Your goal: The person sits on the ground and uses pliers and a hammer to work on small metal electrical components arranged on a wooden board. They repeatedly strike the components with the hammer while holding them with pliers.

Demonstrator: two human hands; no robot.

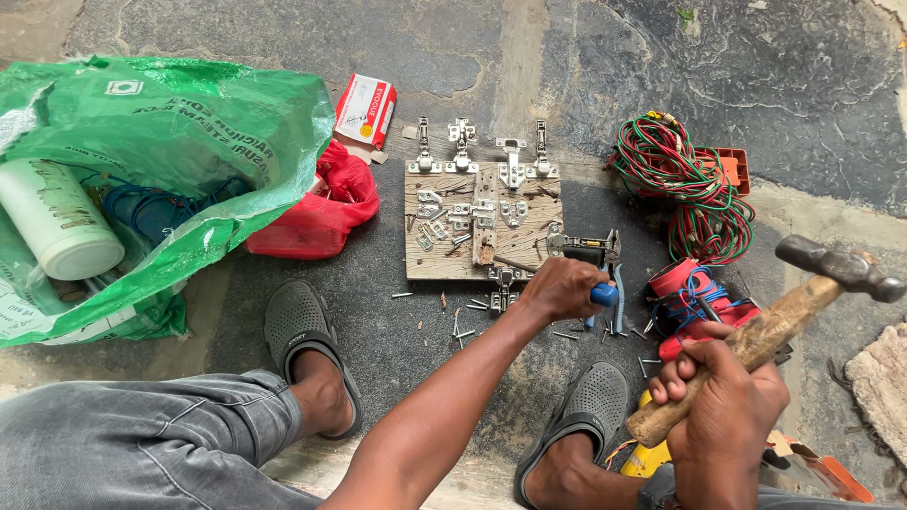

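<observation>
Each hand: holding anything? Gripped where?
Right hand grips a hammer low on its wooden handle, head raised. Left hand is closed on the blue handle of a tool against the wooden board; its tip is hidden.

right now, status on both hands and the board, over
Left hand gripping blue-handled tool at wooden board. Right hand holding hammer raised. Loose screws scattered by board.

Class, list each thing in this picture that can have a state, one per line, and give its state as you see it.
Right hand: shut on hammer, raised.
Hammer: held by its wooden handle, head up.
Left hand: shut on blue-handled tool.
Blue-handled tool: gripped, tip on the wooden board.
Wooden board: flat on the ground, hinges on it.
Green bag: open, lying on its side.
Wire bundle: coiled.
</observation>
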